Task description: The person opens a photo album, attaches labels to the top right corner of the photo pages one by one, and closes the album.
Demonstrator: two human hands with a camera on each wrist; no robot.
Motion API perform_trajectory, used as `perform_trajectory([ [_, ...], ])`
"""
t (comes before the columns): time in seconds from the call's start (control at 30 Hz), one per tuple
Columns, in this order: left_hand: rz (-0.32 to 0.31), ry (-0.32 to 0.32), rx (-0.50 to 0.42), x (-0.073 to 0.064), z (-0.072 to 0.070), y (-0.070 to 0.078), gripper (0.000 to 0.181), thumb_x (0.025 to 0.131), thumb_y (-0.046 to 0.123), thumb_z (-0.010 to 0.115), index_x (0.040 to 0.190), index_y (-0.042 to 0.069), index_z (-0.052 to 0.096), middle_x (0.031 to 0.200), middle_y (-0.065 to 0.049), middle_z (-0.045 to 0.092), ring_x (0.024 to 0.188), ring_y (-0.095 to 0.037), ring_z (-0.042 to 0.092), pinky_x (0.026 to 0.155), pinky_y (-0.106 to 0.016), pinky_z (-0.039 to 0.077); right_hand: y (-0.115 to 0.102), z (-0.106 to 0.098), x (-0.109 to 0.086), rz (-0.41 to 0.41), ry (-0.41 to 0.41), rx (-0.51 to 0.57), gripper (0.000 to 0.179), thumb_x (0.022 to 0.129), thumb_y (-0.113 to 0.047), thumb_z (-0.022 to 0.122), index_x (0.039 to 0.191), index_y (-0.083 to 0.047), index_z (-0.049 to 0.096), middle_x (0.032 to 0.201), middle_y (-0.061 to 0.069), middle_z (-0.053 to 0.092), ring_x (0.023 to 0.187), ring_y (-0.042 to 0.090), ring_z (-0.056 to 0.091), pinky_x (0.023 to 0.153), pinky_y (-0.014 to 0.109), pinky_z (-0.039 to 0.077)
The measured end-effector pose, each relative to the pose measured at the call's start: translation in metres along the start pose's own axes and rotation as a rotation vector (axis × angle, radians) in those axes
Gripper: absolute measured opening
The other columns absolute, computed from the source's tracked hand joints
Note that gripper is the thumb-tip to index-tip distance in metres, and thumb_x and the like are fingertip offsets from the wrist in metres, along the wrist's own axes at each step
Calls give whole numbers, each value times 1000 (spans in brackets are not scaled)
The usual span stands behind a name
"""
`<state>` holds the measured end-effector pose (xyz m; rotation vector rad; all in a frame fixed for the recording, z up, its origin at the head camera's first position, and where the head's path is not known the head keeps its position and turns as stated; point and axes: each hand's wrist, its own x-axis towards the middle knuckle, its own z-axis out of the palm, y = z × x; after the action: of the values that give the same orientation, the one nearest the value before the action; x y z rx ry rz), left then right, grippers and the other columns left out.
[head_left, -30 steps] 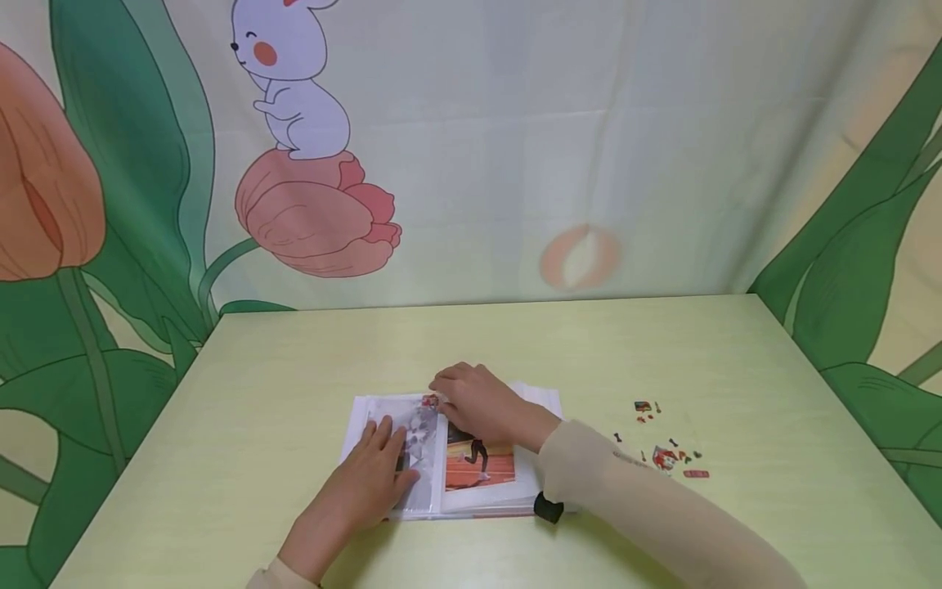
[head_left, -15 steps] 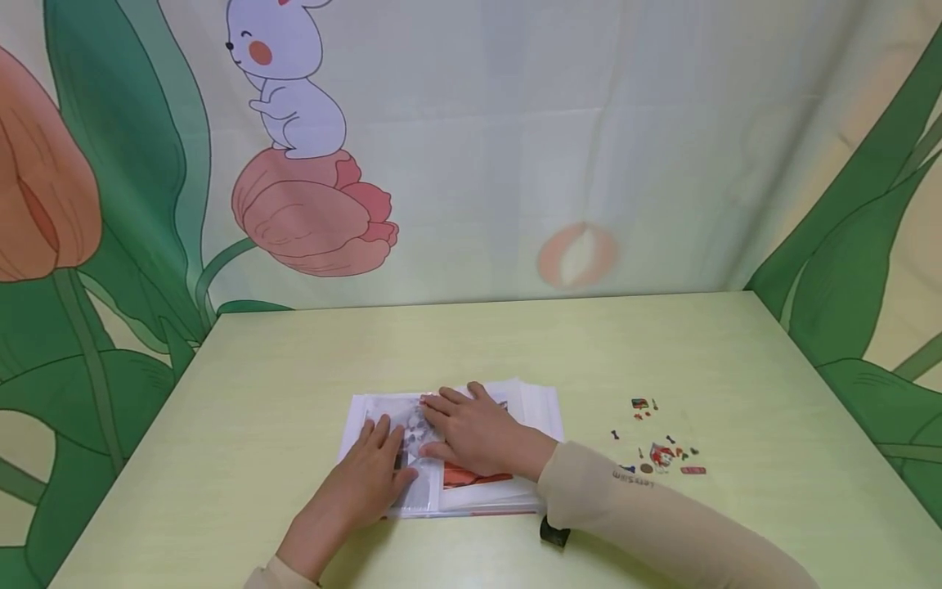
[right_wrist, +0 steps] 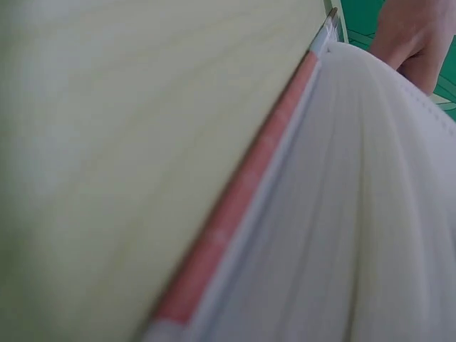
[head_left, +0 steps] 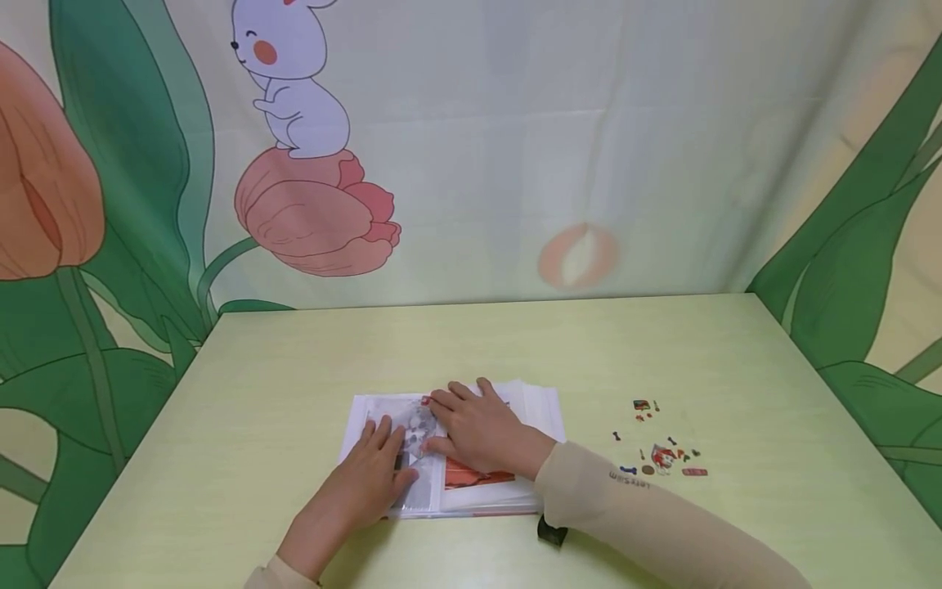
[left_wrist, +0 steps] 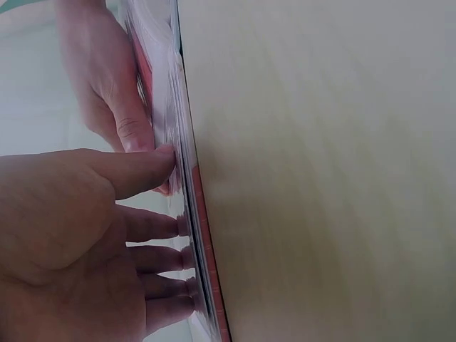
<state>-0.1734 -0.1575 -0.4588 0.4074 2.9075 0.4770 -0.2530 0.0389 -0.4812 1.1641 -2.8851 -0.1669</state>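
Note:
An open photo album [head_left: 545,413] with clear-sleeved pages lies on the table. My left hand [head_left: 370,474] rests on its left page, fingers extended over a grey picture [head_left: 421,429]. In the left wrist view, the fingertips of the left hand [left_wrist: 71,228] touch the page. My right hand [head_left: 482,429] presses on the right page near the gutter with fingers spread, partly covering an orange-red photo [head_left: 478,478]. At its index fingertip is a small red sticker [head_left: 426,401]. The right wrist view shows the album's fanned pages [right_wrist: 342,214]; the right fingers are out of sight there.
Several small stickers [head_left: 664,458], some bone-shaped, lie to the right of the album on the pale table [head_left: 309,352]. A black device [head_left: 552,532] sits under the right wrist. A printed curtain [head_left: 471,164] hangs behind the table.
My right hand has come down slightly from the top of the gutter, and its bunched fingers have spread onto the pages. The right sleeve uncovers more stickers. My left hand stays put.

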Motion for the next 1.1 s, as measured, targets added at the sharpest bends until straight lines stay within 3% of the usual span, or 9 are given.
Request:
perform_trajectory([
  [0.27, -11, -14, -10, 0, -1, 1, 66, 102, 27, 67, 151, -10, 42, 160, -36, 28, 149, -56, 19, 119, -62, 27, -2, -2, -1, 14, -22, 69, 76, 105, -66, 36, 160, -13, 40, 166, 3, 36, 155, 23, 26, 122, 59, 22],
  [0.53, 10, -5, -21, -1, -2, 0, 65, 103, 25, 65, 150, -12, 42, 159, -38, 27, 149, -57, 18, 119, -63, 26, -9, -6, -4, -90, -24, 112, 77, 107, -64, 29, 161, -10, 36, 168, 5, 31, 155, 21, 25, 123, 60, 18],
  [1.1, -1, -16, -29, -1, -3, 1, 66, 102, 24, 67, 151, -12, 40, 160, -37, 26, 149, -56, 17, 119, -63, 25, -8, -9, -5, -39, -57, 82, 73, 107, -62, 37, 162, -13, 37, 167, 1, 32, 154, 21, 28, 122, 62, 19],
])
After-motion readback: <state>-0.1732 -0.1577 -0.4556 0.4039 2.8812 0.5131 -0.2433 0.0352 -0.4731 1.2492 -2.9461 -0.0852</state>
